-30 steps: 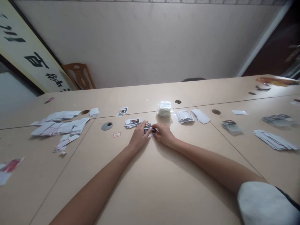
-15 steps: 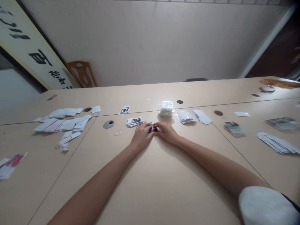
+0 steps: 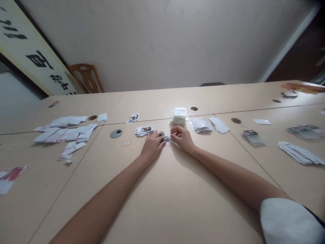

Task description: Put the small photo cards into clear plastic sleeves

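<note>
Keeping the left hand (image 3: 153,144) flat and light, fingers slightly apart over the dark picture cards (image 3: 166,138) on the table (image 3: 162,196), should stop them sliding. The right hand (image 3: 183,138), fingers loosely curled and parted, is just beside the cards, seemingly holding nothing.

Dim lt, tbl (image 3: 302,103) glare far R, soft shadows

pale sleeve (image 3: 285,220), perhaps dark-trimmed, bare hands (image 3: 152,145)
</note>
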Motion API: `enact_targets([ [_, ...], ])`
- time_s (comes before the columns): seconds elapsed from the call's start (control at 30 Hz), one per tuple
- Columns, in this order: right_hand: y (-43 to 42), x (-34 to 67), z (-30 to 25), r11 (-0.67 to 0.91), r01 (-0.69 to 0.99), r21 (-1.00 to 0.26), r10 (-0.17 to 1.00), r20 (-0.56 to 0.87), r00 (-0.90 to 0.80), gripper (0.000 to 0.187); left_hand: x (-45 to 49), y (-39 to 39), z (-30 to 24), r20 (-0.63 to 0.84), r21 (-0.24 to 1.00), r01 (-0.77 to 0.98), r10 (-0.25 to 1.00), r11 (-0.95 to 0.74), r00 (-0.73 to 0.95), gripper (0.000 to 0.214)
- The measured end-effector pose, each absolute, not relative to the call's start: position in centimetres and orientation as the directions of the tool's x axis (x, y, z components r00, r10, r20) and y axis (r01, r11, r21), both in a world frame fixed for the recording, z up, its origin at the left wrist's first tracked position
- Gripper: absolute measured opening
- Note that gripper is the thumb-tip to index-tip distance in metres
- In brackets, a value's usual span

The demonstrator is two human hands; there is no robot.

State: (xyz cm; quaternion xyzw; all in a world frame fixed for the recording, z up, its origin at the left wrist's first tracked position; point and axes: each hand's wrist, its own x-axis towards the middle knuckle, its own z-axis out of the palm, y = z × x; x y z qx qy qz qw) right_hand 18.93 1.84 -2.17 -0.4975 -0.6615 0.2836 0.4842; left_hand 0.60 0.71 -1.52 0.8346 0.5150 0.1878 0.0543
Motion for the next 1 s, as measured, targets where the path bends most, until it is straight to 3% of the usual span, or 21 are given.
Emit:
enact_targets([
  [0.17, 1.7, 18.9, -1.9, 0.328, 0.400, -0.856, 0.939, 0.341, -0.040, 0.007, 0.7, 0.7, -1.5, 0.258, 0.275, 0.839, 0.877, -0.469, 0.405, 0.030],
  [0.33, 1.5, 18.8, -1.9, 0.306, 0.388, -0.869, 0.945, 0.327, -0.012, 0.018, 0.7, 0.5, -1.4, 0.261, 0.232, 0.846, 0.868, -0.480, 0.422, 0.030],
  [0.77, 0.8, 18.5, -1.7, 0.227, 0.584, -0.780, 0.940, 0.331, 0.077, 0.021, 1.0, 0.2, -1.2, 0.290, 0.193, 0.860, 0.865, -0.473, 0.410, 0.027],
  [1.0, 1.0, 18.5, -1.8, 0.305, 0.467, -0.830, 0.939, 0.343, -0.004, 0.027, 1.0, -0.1, -0.7, 0.366, 0.218, 0.871, 0.864, -0.440, 0.345, 0.025],
])
